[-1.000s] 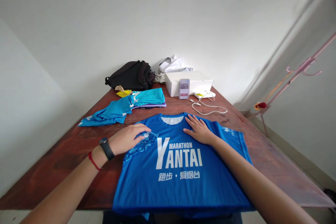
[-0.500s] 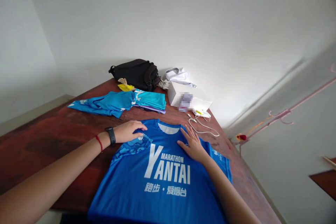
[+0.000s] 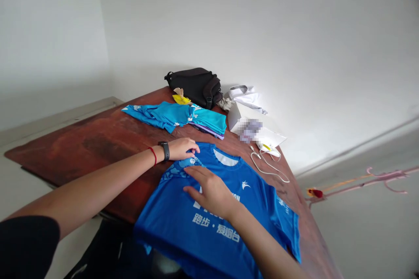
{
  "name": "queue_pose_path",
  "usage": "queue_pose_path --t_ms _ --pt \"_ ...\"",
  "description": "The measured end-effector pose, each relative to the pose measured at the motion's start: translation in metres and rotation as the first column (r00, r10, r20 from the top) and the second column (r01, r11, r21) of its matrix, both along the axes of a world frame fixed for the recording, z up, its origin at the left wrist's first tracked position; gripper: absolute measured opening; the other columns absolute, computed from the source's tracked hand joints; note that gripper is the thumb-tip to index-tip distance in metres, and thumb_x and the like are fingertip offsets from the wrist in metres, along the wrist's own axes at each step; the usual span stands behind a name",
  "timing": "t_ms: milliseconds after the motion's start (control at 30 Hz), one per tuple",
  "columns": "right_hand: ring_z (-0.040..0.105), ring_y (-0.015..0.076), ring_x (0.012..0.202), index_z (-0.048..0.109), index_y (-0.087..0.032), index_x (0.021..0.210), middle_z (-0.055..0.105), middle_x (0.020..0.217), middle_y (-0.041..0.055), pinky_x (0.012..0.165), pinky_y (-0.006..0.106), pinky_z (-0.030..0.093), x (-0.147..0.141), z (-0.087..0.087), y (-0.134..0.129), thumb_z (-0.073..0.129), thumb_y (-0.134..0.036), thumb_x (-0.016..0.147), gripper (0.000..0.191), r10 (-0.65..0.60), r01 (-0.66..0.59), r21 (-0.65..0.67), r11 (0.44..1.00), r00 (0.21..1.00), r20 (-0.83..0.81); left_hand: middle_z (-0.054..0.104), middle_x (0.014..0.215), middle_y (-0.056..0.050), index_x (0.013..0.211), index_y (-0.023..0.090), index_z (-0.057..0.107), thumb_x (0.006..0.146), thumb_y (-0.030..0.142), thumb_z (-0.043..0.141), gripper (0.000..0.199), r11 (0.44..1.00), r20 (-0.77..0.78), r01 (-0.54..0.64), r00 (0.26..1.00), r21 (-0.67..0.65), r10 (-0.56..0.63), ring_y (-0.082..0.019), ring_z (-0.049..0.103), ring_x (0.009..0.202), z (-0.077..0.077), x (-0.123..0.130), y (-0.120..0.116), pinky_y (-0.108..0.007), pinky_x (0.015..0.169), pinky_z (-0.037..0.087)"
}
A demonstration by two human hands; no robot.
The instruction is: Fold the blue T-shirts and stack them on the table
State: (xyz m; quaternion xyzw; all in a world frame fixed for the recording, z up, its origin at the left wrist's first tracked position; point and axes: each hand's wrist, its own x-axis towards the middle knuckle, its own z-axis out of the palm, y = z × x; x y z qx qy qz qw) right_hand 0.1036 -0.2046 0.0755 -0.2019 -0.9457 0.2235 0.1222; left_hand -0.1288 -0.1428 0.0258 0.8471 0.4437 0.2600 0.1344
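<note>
Left grip: your left hand (image 3: 183, 148) curls at the shirt's left-hand shoulder, fingers bent; whether they pinch cloth, I cannot tell
Right grip: your right hand (image 3: 212, 192) is loosely spread over the chest print; contact is unclear
Shirt: the blue shirt (image 3: 255, 209) lies face up on the table (image 3: 81, 152), slightly rumpled, its hem past the near edge

Shirt (image 3: 170, 226) on table (image 3: 81, 152), backpack (image 3: 193, 85) behind clothes pile (image 3: 163, 114), cable (image 3: 264, 171) before box (image 3: 235, 116)

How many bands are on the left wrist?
2: a black-strapped watch next to the left hand, and a thin red cord bracelet just up the forearm.
</note>
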Motion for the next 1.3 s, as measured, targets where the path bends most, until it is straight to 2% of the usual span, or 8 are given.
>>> queue_pose_path --t_ms 167,367,533,667,800,967,1167,1300 --pt "0.055 0.0283 0.130 0.056 -0.021 0.140 0.061 0.138 0.0111 0.111 0.046 0.043 -0.035 -0.014 0.012 0.066 -0.036 0.091 0.052 -0.045 0.044 -0.051 0.998 0.999 -0.023 0.072 0.091 -0.005 0.102 0.016 0.075 0.080 0.008 0.068 0.025 0.999 -0.019 -0.016 1.000 -0.028 0.016 -0.020 0.067 0.087 -0.002 -0.004 0.004 -0.025 0.081 0.045" --pt "0.057 0.0295 0.123 0.062 -0.020 0.132 0.063 0.131 0.0122 0.103 0.047 0.047 -0.052 -0.025 0.024 0.074 -0.036 0.084 0.052 -0.131 0.131 -0.191 0.973 0.991 0.008 0.072 0.095 -0.006 0.105 0.016 0.075 0.081 0.008 0.068 0.027 0.999 -0.024 -0.022 0.999 -0.036 0.021 -0.019 0.068 0.088 -0.002 -0.007 0.004 -0.025 0.080 0.047" --pt "0.065 0.0225 0.092 0.064 -0.020 0.128 0.069 0.118 0.0090 0.084 0.040 0.054 -0.057 -0.033 0.026 0.077 -0.037 0.080 0.053 -0.258 0.253 -0.317 0.914 0.966 0.026 0.072 0.096 -0.006 0.106 0.015 0.075 0.081 0.004 0.065 0.029 0.996 0.002 -0.041 0.999 -0.084 0.041 -0.018 0.068 0.087 -0.003 -0.008 0.006 -0.023 0.080 0.047" --pt "0.063 0.0170 0.075 0.064 -0.018 0.130 0.071 0.092 0.0016 0.070 0.030 0.051 -0.058 -0.033 0.025 0.078 -0.030 0.078 0.056 -0.223 0.220 -0.383 0.897 0.974 0.038 0.073 0.096 -0.005 0.105 0.016 0.075 0.082 0.005 0.064 0.028 0.994 0.017 -0.048 0.999 -0.097 0.050 -0.017 0.068 0.086 -0.003 -0.009 0.007 -0.022 0.079 0.047" --pt "0.062 0.0172 0.073 0.073 -0.022 0.115 0.066 0.083 0.0000 0.068 0.030 0.049 -0.054 -0.024 0.017 0.081 -0.029 0.077 0.040 -0.188 0.205 -0.285 0.936 0.978 0.086 0.074 0.095 -0.004 0.105 0.017 0.075 0.082 0.006 0.064 0.028 0.992 0.041 -0.051 0.998 -0.112 0.056 -0.017 0.069 0.086 -0.002 -0.009 0.006 -0.022 0.079 0.047" --pt "0.064 0.0207 0.094 0.076 -0.023 0.091 0.063 0.102 0.0046 0.084 0.032 0.052 -0.036 -0.019 -0.006 0.083 -0.019 0.076 0.017 -0.155 0.155 -0.086 0.984 0.988 0.008 0.073 0.097 -0.004 0.106 0.018 0.074 0.082 0.007 0.064 0.029 0.993 0.056 -0.037 0.997 -0.110 0.043 -0.017 0.068 0.087 -0.005 -0.010 0.006 -0.022 0.081 0.048" --pt "0.068 0.0173 0.087 0.072 -0.024 0.100 0.063 0.119 0.0062 0.081 0.030 0.056 -0.023 -0.037 -0.023 0.065 -0.014 0.088 0.017 -0.117 0.122 0.050 0.991 0.989 -0.095 0.073 0.093 -0.003 0.108 0.017 0.074 0.083 0.007 0.064 0.029 0.994 0.018 -0.043 0.999 -0.103 0.045 -0.016 0.068 0.085 -0.003 -0.010 0.007 -0.022 0.079 0.046" --pt "0.067 0.0192 0.107 0.068 -0.022 0.107 0.066 0.123 0.0074 0.091 0.030 0.056 -0.028 -0.041 -0.025 0.055 -0.008 0.090 0.026 -0.067 0.079 0.045 0.996 0.970 -0.233 0.072 0.087 -0.002 0.103 0.019 0.076 0.086 0.013 0.064 0.022 0.993 -0.056 -0.085 0.995 -0.081 0.081 -0.017 0.066 0.080 -0.001 -0.011 0.006 -0.024 0.076 0.046"
